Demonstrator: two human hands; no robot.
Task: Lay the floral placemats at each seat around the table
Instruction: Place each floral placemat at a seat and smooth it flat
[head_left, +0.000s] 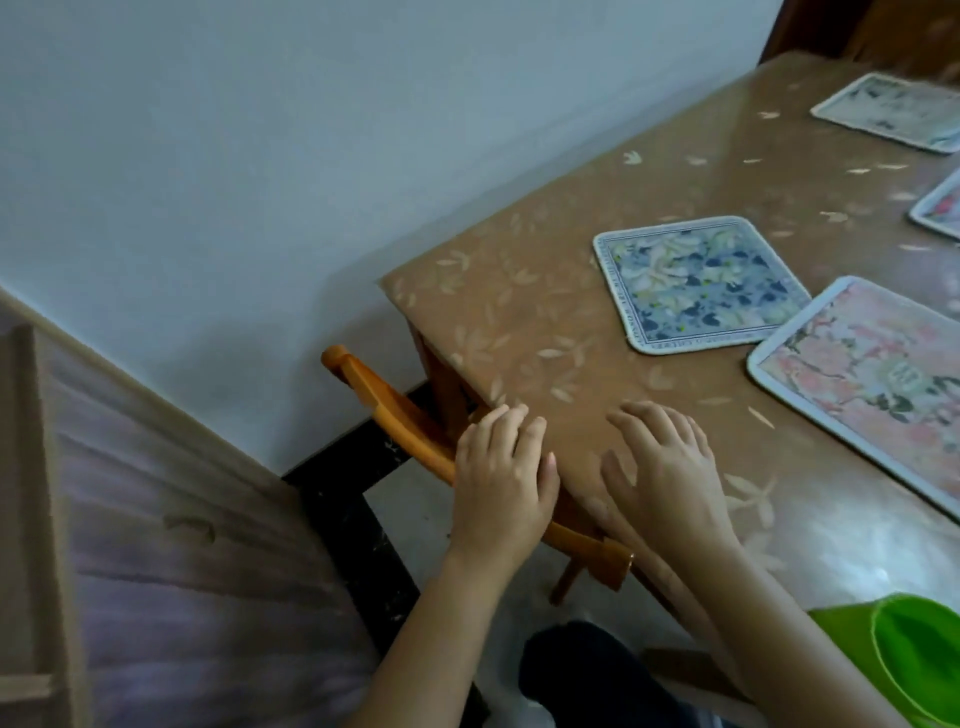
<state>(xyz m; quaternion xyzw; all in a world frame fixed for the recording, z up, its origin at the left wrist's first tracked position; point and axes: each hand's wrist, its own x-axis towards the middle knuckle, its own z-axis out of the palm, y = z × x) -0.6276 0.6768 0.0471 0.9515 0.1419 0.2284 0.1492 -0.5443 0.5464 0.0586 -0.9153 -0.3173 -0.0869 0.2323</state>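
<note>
Several floral placemats lie on the brown leaf-patterned table (519, 312). A blue-and-white one (701, 283) sits near the table's end, a pink one (872, 384) lies to its right, a pale one (893, 111) is far back, and a fourth (940, 205) is cut off at the right edge. My left hand (501, 480) rests palm down at the table's near corner, over the chair back. My right hand (665, 467) lies flat on the tabletop beside it, fingers spread. Neither hand holds anything.
A wooden chair (395, 415) is tucked under the table's end, its curved back under my left hand. A white wall stands behind. A wood-grain cabinet (156, 519) fills the left side. A green object (914, 654) sits at the bottom right.
</note>
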